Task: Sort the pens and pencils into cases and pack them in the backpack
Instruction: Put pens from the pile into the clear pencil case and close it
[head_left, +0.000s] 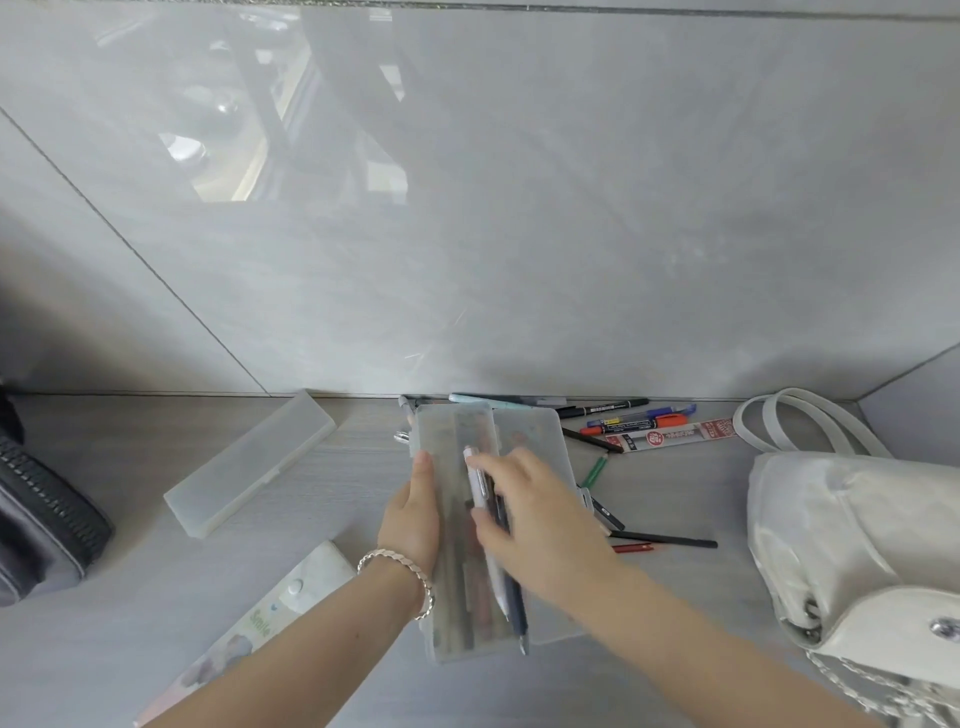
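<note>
An open frosted plastic pencil case (452, 431) lies on the table in front of me, its lid (540, 431) folded out to the right. Several pens lie inside it. My left hand (415, 514) grips the case's left edge, a bracelet on the wrist. My right hand (524, 509) holds two pens (480, 483), one white and one dark, lengthwise over the case. Loose pens and pencils (628, 418) are scattered behind and to the right of the case. A white backpack (852, 545) sits at the right.
A second frosted case (249, 462), shut, lies at the left. A patterned pouch (249, 629) reading "Smile" lies near my left forearm. A dark zipped bag (41, 525) stands at the far left edge. A grey wall closes the back of the table.
</note>
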